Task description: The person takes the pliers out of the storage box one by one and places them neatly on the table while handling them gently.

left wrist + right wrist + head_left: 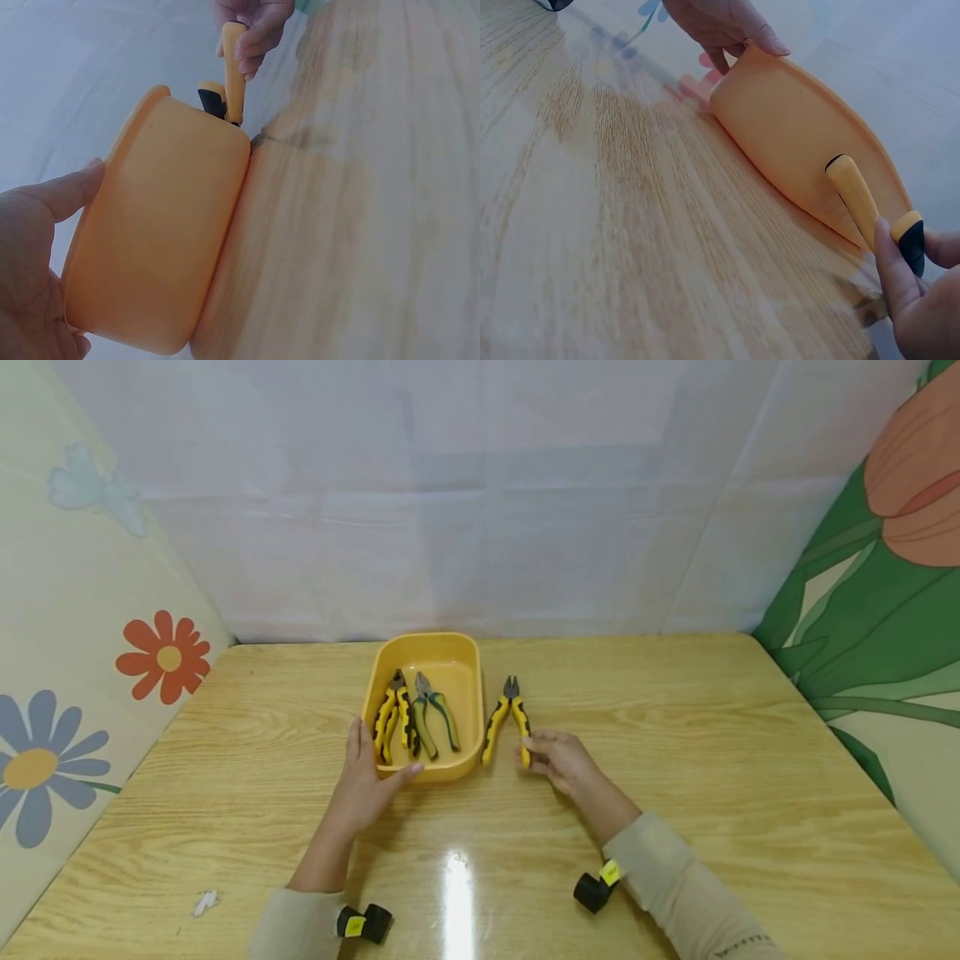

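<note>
A yellow plastic tray (446, 772) stands on the table, and my left hand (362, 795) grips its near left corner, thumb on the front rim and fingers along the left side. My right hand (564, 763) pinches one handle of yellow-and-black pliers (496, 724) just right of the tray. Their handles are spread, with the jaws pointing toward the back wall. In the right wrist view, thumb and finger hold the black-and-yellow handle (910, 241) near its end. Inside the tray lie yellow-and-black pliers (405, 718) on the left and green-handled pliers (450, 722) beside them.
The wooden table (675, 718) reaches back to a white cloth wall (570, 543). Flower-patterned panels (168, 658) stand at both sides. A small white scrap (206, 902) lies near the front left. Black wrist cameras (592, 892) sit at both sleeves.
</note>
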Demonstrator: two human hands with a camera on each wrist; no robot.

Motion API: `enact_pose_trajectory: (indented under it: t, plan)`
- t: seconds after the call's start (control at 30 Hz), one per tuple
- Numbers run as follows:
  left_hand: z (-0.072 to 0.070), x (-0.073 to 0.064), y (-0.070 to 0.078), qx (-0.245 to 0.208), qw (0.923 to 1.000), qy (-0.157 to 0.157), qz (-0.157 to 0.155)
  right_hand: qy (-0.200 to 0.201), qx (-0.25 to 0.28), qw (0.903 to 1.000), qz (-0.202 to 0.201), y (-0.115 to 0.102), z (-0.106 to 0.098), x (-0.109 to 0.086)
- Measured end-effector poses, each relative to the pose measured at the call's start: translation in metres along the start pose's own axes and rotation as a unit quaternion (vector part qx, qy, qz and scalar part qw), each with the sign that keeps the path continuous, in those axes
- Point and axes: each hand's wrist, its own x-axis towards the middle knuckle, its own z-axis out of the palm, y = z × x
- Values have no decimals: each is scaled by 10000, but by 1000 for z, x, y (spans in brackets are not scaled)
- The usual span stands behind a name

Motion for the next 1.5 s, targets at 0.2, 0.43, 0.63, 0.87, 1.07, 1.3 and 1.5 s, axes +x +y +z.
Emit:
enact_pose_trajectory:
  t: [0.2, 0.43, 0.63, 0.87, 1.07, 1.3, 1.5]
  plan:
    - [0, 0, 0, -14, 10000, -5, 13, 20, -51, 10000, -14, 2, 1, 2]
    - [0, 0, 0, -13, 10000, -9, -5, 57, 58, 10000, -14, 4, 0, 4]
    - [0, 0, 0, -4, 10000, -7, -14, 0, 65, 10000, -33, 6, -1, 4]
    - [0, 0, 0, 18, 10000, -8, -36, -33, -15, 10000, -81, 7, -1, 4]
    - [0, 0, 1, 19, 10000, -1, -40, 11, -201, 9998, -26, 6, -1, 5]
    - [1, 0, 0, -14, 10000, 24, -10, 103, -315, 9994, 42, 6, 0, 6]
    - [2, 0, -1, -62, 9999, 81, 27, 103, -327, 9994, 45, 6, 0, 6]
